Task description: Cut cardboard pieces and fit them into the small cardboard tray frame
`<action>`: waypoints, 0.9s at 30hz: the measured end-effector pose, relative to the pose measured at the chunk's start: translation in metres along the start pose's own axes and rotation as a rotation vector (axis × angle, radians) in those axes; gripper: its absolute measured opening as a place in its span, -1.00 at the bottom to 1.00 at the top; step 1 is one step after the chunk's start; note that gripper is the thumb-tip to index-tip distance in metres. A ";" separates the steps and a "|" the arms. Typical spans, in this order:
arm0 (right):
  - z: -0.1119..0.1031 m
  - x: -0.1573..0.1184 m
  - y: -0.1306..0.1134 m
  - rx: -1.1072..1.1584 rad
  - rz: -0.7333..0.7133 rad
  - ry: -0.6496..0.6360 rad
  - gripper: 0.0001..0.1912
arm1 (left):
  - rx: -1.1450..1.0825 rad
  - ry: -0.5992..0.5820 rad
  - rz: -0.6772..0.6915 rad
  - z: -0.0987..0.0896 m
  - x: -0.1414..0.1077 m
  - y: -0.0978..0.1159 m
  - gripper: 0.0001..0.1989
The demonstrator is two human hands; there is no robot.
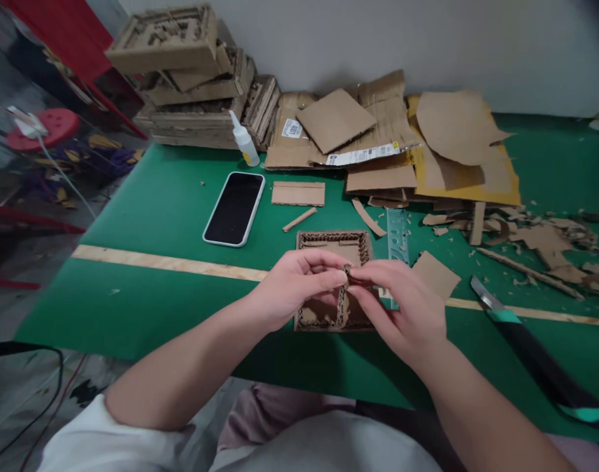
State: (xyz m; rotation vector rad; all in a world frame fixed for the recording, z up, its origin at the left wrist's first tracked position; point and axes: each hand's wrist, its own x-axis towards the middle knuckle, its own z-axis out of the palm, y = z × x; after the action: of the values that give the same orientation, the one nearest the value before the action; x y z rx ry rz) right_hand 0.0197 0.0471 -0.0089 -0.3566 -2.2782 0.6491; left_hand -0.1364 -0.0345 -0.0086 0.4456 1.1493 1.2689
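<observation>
Taking the cardboard tray (334,236) as centre and the wall (427,46) as twelve o'clock, bare worktop (132,216) opens toward nine. The phone (234,210) obstructs ten, the glue bottle (246,145) eleven, flattened cardboard (336,121) twelve, the ruler (398,231) two, the knife (530,357) four. The left fingers (323,282) and right fingers (375,274) block the tray's middle; the left forearm (201,360) crosses eight.

On the counter (146,305), the box (329,235) lies between the phone (234,210), left, and the knife (530,357), right, with the bottle (246,145) behind the phone, the ruler (398,235) beside the box, and scraps (550,244) behind the knife.
</observation>
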 end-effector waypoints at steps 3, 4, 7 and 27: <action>-0.002 0.001 -0.001 -0.003 -0.013 0.013 -0.76 | 0.039 -0.010 0.023 -0.002 0.000 0.000 -0.75; -0.002 0.001 -0.001 -0.001 -0.013 0.017 -0.76 | 0.039 -0.023 0.034 -0.002 0.000 0.000 -0.77; -0.001 0.000 0.000 -0.002 -0.005 0.019 -0.79 | 0.010 -0.071 0.052 -0.002 0.000 0.001 -0.77; 0.006 -0.006 0.002 -0.034 -0.065 0.080 -0.71 | -0.011 -0.001 0.091 0.000 -0.001 -0.001 -0.76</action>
State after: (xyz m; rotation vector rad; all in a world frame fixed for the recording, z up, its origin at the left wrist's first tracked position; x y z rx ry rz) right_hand 0.0197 0.0443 -0.0173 -0.3180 -2.2169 0.5547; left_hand -0.1354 -0.0358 -0.0093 0.4945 1.1314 1.3531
